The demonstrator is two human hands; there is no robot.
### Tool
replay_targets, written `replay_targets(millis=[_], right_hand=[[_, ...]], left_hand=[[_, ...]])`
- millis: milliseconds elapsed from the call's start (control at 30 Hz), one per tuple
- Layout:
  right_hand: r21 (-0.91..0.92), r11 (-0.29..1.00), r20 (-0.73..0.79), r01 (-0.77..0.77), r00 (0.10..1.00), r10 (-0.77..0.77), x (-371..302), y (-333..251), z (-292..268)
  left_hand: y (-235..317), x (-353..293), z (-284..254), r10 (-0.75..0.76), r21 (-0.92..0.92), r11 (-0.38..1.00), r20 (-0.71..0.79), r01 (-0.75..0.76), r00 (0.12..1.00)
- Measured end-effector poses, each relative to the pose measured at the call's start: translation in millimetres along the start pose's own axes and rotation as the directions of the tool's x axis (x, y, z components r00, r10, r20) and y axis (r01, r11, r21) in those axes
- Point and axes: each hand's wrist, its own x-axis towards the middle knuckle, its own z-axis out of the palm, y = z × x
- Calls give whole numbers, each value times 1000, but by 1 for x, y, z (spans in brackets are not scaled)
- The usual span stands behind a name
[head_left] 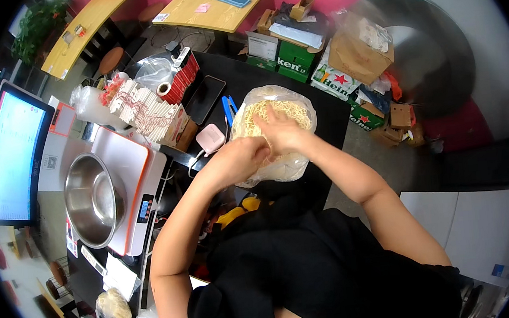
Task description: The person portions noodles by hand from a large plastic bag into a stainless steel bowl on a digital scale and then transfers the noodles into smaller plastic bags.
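Note:
Thin pale-yellow noodles [293, 108] fill a clear plastic bag [295, 169] that stands opened wide on the black table. My right hand [282, 133] lies over the noodles, its fingers spread and touching them. Close beside it at the near left of the bag, my left hand [244, 161] is closed, with its fingers curled inward. What it grips is hidden behind the fingers and the right hand. Blue-handled scissors or a similar tool [229, 108] lie just left of the bag, near a pale pink case [210, 138] with a cable.
A black phone [206, 99] lies beyond the pink case. Further left stand stacked folded cartons [147, 111], a steel bowl [91, 200] on a scale [140, 196], and a monitor [18, 152]. Cardboard boxes [361, 59] are piled on the floor at the far right.

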Motion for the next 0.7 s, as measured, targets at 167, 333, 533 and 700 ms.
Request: replay_targets(millis=[167, 333, 533, 700], right_hand=[[-156, 987, 53, 27, 998, -19, 22, -8, 26], [257, 956, -67, 143, 989, -130, 10, 25, -13], [937, 320, -110, 142, 987, -115, -16, 44, -71], [969, 160, -176, 187, 981, -82, -31, 38, -92]], left_hand=[[17, -28, 3, 116, -57, 992, 52, -113, 992], [17, -51, 15, 45, 208, 975, 127, -71, 991], [17, -62, 26, 237, 199, 958, -131, -209, 963], [17, -61, 25, 213, 176, 967, -156, -185, 965]])
